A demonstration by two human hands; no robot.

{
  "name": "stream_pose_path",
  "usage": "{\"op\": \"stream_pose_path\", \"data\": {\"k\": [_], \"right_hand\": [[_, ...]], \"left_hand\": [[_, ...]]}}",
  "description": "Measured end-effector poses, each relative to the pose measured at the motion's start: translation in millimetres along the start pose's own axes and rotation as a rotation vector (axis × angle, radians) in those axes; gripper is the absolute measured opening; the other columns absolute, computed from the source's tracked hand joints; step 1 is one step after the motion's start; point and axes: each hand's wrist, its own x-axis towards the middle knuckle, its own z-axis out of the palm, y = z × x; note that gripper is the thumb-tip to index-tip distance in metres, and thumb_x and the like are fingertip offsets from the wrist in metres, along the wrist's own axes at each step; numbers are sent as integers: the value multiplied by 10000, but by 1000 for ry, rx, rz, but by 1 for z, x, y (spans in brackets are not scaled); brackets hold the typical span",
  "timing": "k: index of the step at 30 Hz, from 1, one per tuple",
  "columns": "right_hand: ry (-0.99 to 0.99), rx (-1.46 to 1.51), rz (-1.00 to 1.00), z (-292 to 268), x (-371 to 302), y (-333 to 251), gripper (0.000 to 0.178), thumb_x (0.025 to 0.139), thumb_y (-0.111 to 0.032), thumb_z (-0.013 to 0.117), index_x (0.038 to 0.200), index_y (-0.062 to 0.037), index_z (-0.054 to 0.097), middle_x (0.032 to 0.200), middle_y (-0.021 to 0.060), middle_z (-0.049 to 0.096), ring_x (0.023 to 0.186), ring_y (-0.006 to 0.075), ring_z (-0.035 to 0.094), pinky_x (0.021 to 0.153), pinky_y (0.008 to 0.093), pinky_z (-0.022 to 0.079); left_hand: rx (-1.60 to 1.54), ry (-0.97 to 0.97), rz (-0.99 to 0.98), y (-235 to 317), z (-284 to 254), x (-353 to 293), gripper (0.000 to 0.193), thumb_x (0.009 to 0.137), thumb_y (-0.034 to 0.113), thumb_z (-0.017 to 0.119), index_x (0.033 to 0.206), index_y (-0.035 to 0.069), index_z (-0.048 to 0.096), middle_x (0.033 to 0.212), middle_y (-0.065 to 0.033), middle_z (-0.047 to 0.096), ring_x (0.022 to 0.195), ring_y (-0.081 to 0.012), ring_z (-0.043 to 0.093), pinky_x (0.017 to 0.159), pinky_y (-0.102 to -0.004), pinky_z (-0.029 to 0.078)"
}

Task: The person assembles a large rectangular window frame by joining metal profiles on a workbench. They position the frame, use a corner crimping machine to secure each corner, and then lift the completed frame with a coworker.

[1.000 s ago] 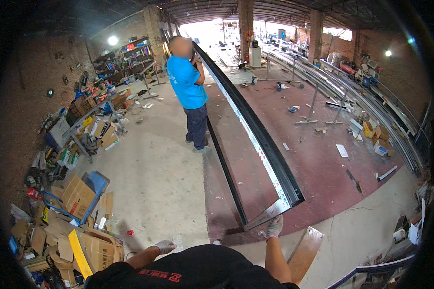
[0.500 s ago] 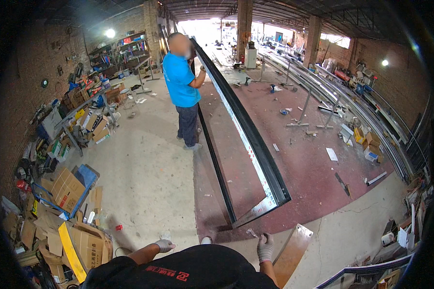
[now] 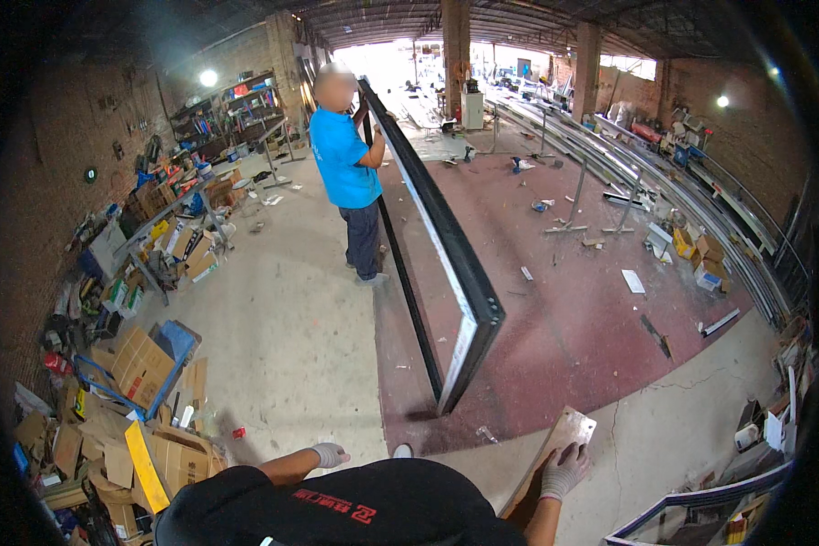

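Note:
My right hand (image 3: 566, 469), in a light knit glove, has its fingers curled over the edge of a brown board (image 3: 540, 466) near its upper end. The board slants up from beside my body, with a pale, shiny end. My left hand (image 3: 332, 454), gloved too, hangs out to the left above the floor, fingers apart and holding nothing. In front of me is a long black rectangular frame (image 3: 437, 214) with whitish film along its inner side. A co-worker (image 3: 346, 168) in a blue shirt holds its far end with both hands; its near end is tilted.
Flattened cartons (image 3: 141, 364), a blue-framed trolley (image 3: 177, 350) and a yellow strip (image 3: 147, 469) lie at the left. Metal stands (image 3: 573, 205) and long profiles (image 3: 673, 187) line the right. A dark framed panel (image 3: 701, 500) sits at the lower right.
My right hand has moved right onto the board. The black frame's near end has swung left and turned, away from my right hand. My left hand has shifted slightly right.

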Motion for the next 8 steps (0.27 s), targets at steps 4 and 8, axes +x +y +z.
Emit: {"op": "stream_pose_path", "data": {"k": [4,8], "right_hand": [[14,-26,3,0,-2,-2,567,927,-300,756,1386,18,657,1545,243,539,1385,435,506,1176,538,399],[-28,-7,55,-3,-2,-1,583,926,-316,757,1398,11,655,1560,233,531,1386,431,509,1178,537,396]], "left_hand": [[90,-37,17,15,-14,4,708,1047,639,485,1432,76,673,1440,-197,683,1364,-386,619,1155,-481,462],[142,-36,33,49,-37,-1,705,1055,632,468,1445,79,665,1451,-199,675,1373,-383,614,1167,-483,452]]}}
